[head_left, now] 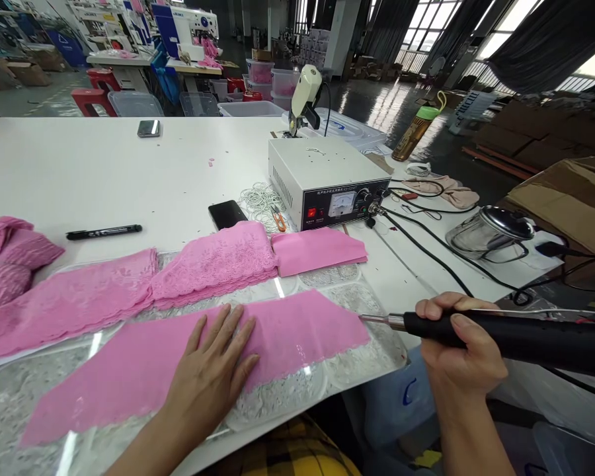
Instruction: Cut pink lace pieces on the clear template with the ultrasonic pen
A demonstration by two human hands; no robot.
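A long pink fabric piece (297, 330) lies flat on a clear, stone-patterned mat (272, 413). Fingers spread, my left hand (215, 363) rests flat on the middle of this fabric. My right hand (459, 344) is wrapped around a black-handled ultrasonic hand tool (515, 334) with a thin metal tip. That tip points left and meets the fabric's right end; whether it presses down I cannot tell. Just behind lie a stack of pink lace pieces (218, 261), more pink lace (94, 287) to its left and a plain pink stack (320, 250) to its right.
A white control box (327, 162) with a dial stands behind, its black cables (421, 241) running right. Nearby are a phone (227, 215), tangled thread (262, 201), orange snips (278, 219), a marker (104, 232), a glass mug (490, 233) and a bottle (414, 135).
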